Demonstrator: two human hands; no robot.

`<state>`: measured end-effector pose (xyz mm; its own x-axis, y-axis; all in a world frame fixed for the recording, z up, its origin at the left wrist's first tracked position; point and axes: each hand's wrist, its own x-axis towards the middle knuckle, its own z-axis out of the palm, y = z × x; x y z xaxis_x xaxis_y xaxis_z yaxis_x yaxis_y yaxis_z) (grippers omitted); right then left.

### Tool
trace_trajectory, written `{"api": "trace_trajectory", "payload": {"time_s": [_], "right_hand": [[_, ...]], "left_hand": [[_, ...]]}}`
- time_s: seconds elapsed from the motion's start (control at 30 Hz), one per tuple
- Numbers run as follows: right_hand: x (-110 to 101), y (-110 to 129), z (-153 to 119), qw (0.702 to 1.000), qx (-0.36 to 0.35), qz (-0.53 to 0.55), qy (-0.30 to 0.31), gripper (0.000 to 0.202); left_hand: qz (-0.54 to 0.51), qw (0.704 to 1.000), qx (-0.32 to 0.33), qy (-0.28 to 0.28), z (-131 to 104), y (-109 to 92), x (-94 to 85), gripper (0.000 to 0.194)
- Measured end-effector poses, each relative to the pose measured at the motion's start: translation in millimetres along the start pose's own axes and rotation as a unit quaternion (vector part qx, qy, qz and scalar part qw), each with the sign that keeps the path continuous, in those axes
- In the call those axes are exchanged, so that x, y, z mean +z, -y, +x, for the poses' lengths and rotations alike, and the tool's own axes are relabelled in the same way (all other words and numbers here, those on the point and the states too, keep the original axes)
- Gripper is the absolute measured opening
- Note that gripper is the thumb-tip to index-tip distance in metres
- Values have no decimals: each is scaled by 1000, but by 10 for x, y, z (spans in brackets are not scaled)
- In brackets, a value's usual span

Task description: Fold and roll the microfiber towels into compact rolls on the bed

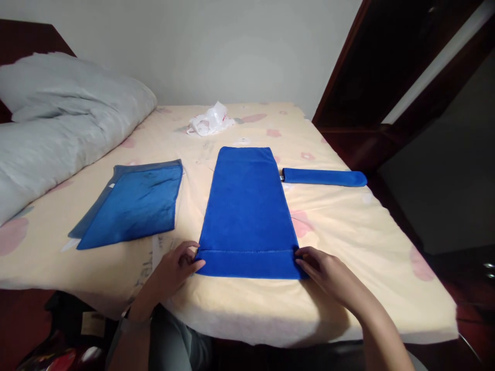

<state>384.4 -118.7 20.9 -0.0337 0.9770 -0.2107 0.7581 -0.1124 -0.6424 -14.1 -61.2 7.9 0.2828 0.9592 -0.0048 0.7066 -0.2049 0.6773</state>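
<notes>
A long blue cloth (247, 206) lies flat on the bed, its near end folded over into a straight band. At the left corner of that band, my left hand (180, 265) pinches the edge between thumb and fingers. My right hand (319, 265) grips the opposite corner in the same way. To the right lies a narrow folded blue cloth strip (325, 177) with a small white tag at its left end. Left of the long cloth rests a folded blue cloth (135, 206), its greyer underside showing along two edges.
The bed (240, 304) has a cream sheet with pink flowers. A crumpled white plastic bag (212, 120) sits near the wall. A grey quilt (65, 118) is heaped along the left side. Dark wooden furniture (371, 67) stands at the right, beyond the bed's edge.
</notes>
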Motion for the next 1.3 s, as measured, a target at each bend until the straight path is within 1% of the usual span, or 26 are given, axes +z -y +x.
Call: {"api": "trace_trajectory", "payload": {"time_s": [0.07,0.2,0.33,0.4,0.43,0.53,0.6,0.7,0.73,0.87,0.97,1.03,1.1,1.23,1.3], "right_hand": [[5,-6,4,1000,-20,-4,-8,24],[16,-22,25,998,-50,-23,-29,25],[-6,1,12,991,-96,-70,-55,29],[-12,6,-10,989,-123,-72,-41,29],[-8,-2,-19,989,-129,-68,-22,30],[33,-66,-22,990,-127,-60,34,46],[69,-116,-6,988,-129,-68,41,52],[95,-121,10,987,-135,-86,24,50],[92,-98,9,987,-132,-91,19,50],[27,39,-16,989,-112,-96,11,39],[-46,86,-39,996,-78,-46,9,34],[-74,71,-44,999,-47,-3,5,36],[-65,39,-28,999,-26,24,-9,36],[54,6,78,995,3,53,-88,33],[118,17,137,990,22,71,-119,33]], "left_hand": [[-1,1000,5,9,7,15,5,32],[46,998,28,-28,32,-46,68,21],[66,995,60,-31,36,-87,111,22],[68,994,80,-33,30,-64,108,22],[70,993,87,-32,25,-47,100,23],[70,993,90,-17,-1,-2,55,22],[83,992,94,3,-25,9,19,24],[123,983,132,29,-57,1,-8,45],[137,980,144,29,-63,-5,-7,49],[173,971,164,3,-62,-4,22,50],[165,971,174,-9,-42,50,28,38],[132,977,168,-13,-23,95,24,27],[89,985,148,-31,-2,123,23,23],[34,992,65,-102,57,77,60,22],[31,992,34,-119,97,27,98,26]]}}
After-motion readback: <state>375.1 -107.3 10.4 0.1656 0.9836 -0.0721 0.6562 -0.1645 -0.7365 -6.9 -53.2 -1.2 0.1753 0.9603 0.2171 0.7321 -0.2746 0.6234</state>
